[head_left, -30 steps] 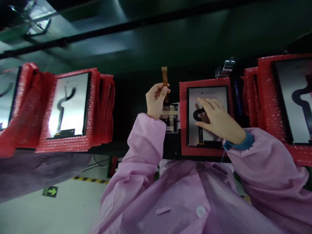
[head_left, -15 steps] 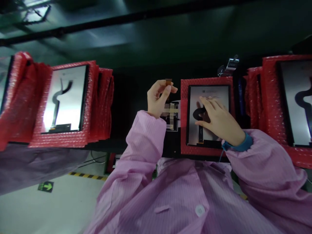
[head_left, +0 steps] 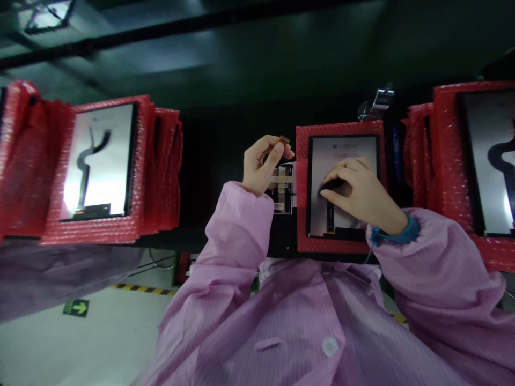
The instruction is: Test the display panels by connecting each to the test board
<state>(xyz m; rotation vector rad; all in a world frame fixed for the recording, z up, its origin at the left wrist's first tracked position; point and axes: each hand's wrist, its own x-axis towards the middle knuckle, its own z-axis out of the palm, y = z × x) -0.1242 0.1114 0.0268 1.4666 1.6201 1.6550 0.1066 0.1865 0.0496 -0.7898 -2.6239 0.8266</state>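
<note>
Between thumb and fingers, my left hand [head_left: 263,161] pinches a small brown flex cable [head_left: 284,140], its connector end sticking up past the thumb. Below that hand a dark board with tan tape strips [head_left: 284,193] lies on the black surface, partly covered by the hand. My right hand [head_left: 354,190] closes its thumb and fingers on the curved black ribbon cable [head_left: 333,185] of a display panel [head_left: 319,155]. The panel lies silver back up on a red bubble-wrap bag [head_left: 302,214]. Blue elastic circles the right wrist.
On the left, a stack of red bubble bags [head_left: 161,171] carries another display panel [head_left: 108,177]. To the right stands a similar stack with a panel [head_left: 483,182]. A metal clip [head_left: 380,102] sits behind the middle panel. A grey sleeve [head_left: 60,279] shows at lower left.
My right hand has drawn its spread fingers together onto the ribbon cable. In my left hand the flex cable has tilted to the right. The whole view has shifted slightly.
</note>
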